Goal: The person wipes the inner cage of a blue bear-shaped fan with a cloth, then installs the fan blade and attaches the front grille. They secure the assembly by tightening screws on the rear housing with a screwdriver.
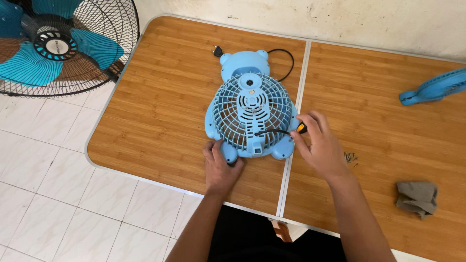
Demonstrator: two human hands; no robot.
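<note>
A small light-blue bear-shaped desk fan [251, 112] lies face down on the wooden table [165, 111], its rear grille up. My left hand [219, 167] presses on the fan's lower left foot. My right hand [318, 145] holds a screwdriver [279, 131] with a black and orange handle; its dark shaft reaches left across the grille toward the lower middle of the fan's back. The fan's black cord [286, 60] and plug [218, 50] trail behind its top.
Several small screws [350, 157] lie right of my right hand. A grey cloth [416, 197] sits at the right front. A blue fan part [434, 88] rests at the right edge. A large standing fan with teal blades [58, 46] stands off the table's left corner.
</note>
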